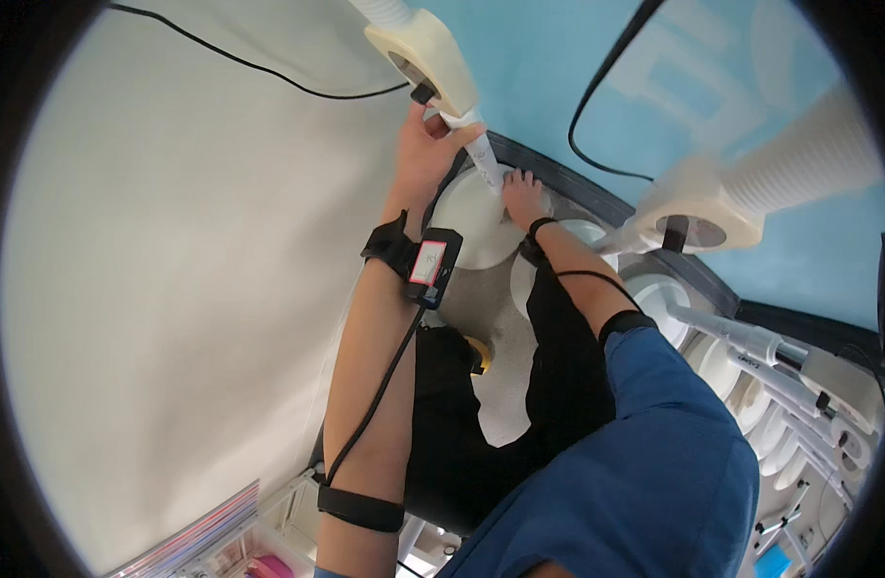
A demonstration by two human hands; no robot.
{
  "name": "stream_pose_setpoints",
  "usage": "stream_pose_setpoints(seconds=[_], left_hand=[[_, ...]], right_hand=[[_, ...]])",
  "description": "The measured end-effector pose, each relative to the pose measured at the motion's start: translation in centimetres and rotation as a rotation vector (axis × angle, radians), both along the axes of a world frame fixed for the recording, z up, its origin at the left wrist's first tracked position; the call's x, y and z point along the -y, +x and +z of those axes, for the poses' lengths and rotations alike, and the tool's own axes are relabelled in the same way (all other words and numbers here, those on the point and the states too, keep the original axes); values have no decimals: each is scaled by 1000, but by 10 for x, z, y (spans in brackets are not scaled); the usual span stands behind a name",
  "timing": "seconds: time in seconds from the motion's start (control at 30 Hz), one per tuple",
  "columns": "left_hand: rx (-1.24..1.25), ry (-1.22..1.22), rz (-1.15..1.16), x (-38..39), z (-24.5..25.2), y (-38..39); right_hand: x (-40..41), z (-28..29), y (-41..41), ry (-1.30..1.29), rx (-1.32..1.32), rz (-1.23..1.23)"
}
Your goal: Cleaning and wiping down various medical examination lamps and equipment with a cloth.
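Observation:
My left hand (429, 150) grips a white pole (487, 167) just below its cream control housing (442, 61), with the thumb across the front. The housing carries a dark knob (422, 94) and a white corrugated hose (384, 10) on top. At the foot of the pole lies a round white base (467, 227) on the grey floor. My right hand (523, 196) reaches down beside the pole's foot, at the edge of this base. Its fingertips point towards the wall; whether they grip the base cannot be made out.
A second cream housing (702, 209) on a pole stands at my right. Several more round bases (659, 300) and poles (731, 329) line the blue wall (514, 65). A pale wall (196, 253) rises at my left. Black cables hang near both upper housings. A clear bin (233, 553) is behind me.

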State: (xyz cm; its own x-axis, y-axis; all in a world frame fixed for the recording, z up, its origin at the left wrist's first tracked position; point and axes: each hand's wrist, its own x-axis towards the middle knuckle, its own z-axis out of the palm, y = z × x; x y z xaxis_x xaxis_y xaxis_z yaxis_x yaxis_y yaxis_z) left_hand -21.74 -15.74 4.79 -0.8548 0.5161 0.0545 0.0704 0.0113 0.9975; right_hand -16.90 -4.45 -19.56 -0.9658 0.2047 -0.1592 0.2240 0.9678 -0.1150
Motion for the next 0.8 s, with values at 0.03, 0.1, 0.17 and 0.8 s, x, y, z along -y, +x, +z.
stream_pose_setpoints(seconds=[0.03,0.1,0.17,0.8], left_hand=[[7,-2,-11,-2,0,2],[50,37,1,-4,0,5],[54,46,-21,-8,0,5],[33,5,-22,8,3,-1]], right_hand=[[-8,-4,0,-4,-51,9],[-12,-8,2,-10,-103,18],[-13,-7,5,-184,-39,-134],[9,5,2,-22,51,-10]])
